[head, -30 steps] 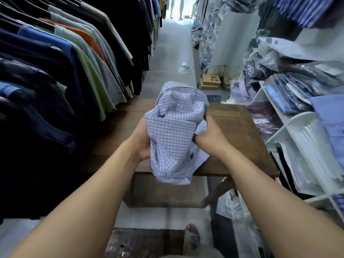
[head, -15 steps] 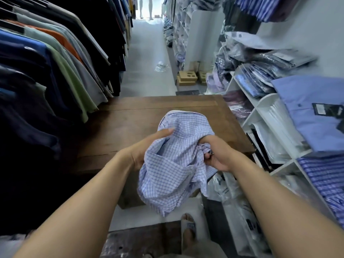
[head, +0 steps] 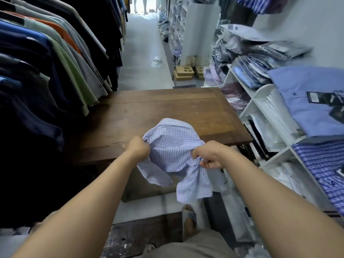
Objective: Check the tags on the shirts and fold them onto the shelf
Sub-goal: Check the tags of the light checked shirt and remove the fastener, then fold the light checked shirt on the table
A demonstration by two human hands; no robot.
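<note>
A checked shirt (head: 173,146) is held between the two hands, above the near edge of the wooden table (head: 167,108). It is not laid on the table; it is bunched in the air, and two loose ends are hanging down in front of the table edge. The left hand (head: 137,148) is clamped as a fist on the left side of the cloth, and the fingers of the right hand (head: 208,158) are curled tightly round a gathered fold on the right side. The shirt is therefore stretched between them, and its long axis runs from left to right. The rounded upper part is turned to the far side. Whether this part is the collar cannot be told, and no tag is seen on it.

The white shelf (head: 260,94) stands at the right of the table, and folded shirts are lying on it, among them a plain blue shirt (head: 297,112) with a dark tag (head: 316,97). The right hand is the nearer one to the shelf; the left hand is nearer to the hanging clothes (head: 61,58) at the left. It is judged that the shirt must first be spread flat on the table, which lies just beyond the hands on the far side, before it is folded and carried to the right.
</note>
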